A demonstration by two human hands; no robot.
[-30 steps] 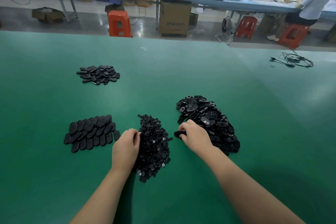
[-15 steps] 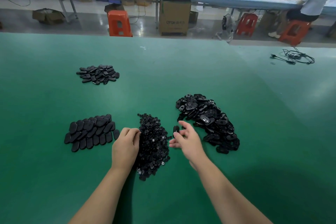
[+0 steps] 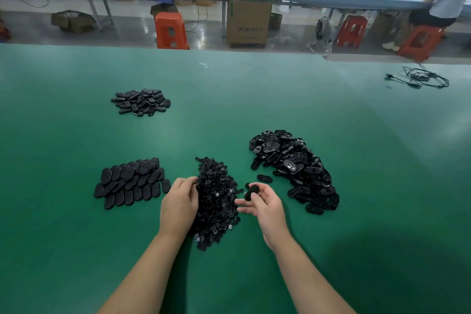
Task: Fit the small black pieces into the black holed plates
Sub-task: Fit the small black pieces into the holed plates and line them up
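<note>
A heap of small black pieces (image 3: 216, 201) lies on the green table (image 3: 229, 99) between my hands. My left hand (image 3: 179, 205) sits at the heap's left edge, fingers curled into the pieces; what they pinch is hidden. My right hand (image 3: 265, 205) is lifted just right of the heap and holds one black holed plate (image 3: 251, 192) upright between thumb and fingers. A big pile of holed plates (image 3: 293, 168) spreads to the right, with one loose plate (image 3: 264, 178) beside it.
Oval black plates laid in neat overlapping rows (image 3: 131, 182) sit to the left. A smaller pile of black plates (image 3: 141, 102) lies farther back left. A tangle of black cable (image 3: 420, 78) rests at the far right. Stools, boxes and a seated person (image 3: 448, 0) are beyond the table.
My right hand left the big plate pile with one plate, drew back toward the small-piece heap and turned palm up. My left hand stayed at the heap's left edge.
</note>
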